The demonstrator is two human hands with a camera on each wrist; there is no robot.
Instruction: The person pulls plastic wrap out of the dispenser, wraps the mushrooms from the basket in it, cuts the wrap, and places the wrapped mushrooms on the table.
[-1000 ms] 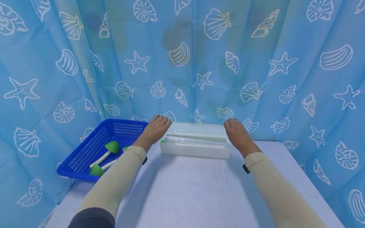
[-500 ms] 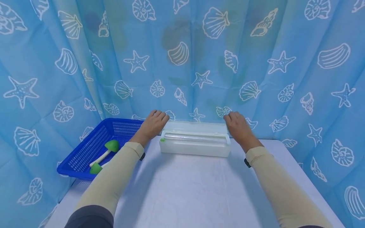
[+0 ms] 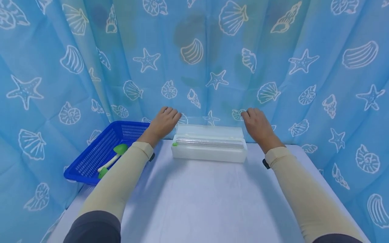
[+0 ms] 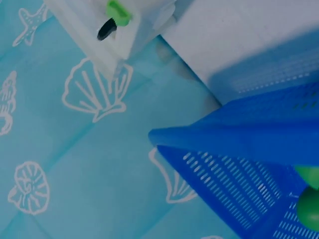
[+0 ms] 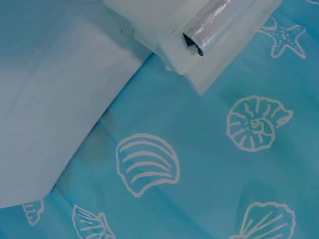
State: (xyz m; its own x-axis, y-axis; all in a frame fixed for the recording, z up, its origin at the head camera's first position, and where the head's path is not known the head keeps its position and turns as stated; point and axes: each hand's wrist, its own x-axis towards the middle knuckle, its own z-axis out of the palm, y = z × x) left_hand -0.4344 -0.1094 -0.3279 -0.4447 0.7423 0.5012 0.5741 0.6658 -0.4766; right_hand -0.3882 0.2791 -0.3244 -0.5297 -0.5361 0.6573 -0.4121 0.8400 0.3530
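A white dispenser box (image 3: pixel 209 154) stands at the back of the table, its lid (image 3: pixel 209 130) tipped back toward the curtain. A shiny foil roll (image 3: pixel 209 142) lies inside, also seen as a roll end (image 5: pixel 209 25) in the right wrist view. A green tab (image 3: pixel 174 144) sits at its left end (image 4: pixel 118 11). My left hand (image 3: pixel 165 119) hovers knuckles-up at the lid's left back corner, my right hand (image 3: pixel 255 122) at the right back corner. Both hands have bent fingers. Whether they touch or pinch the lid is hidden.
A blue mesh basket (image 3: pixel 91 158) stands left of the box, holding two green-headed white-handled tools (image 3: pixel 121 149); its rim (image 4: pixel 239 144) is close under my left wrist. A blue seashell curtain (image 3: pixel 212 67) closes in the back and sides. The white table (image 3: pixel 209 195) stretches toward me.
The lid has swung further back toward the curtain, uncovering the foil roll. Both hands moved slightly back and up with it.
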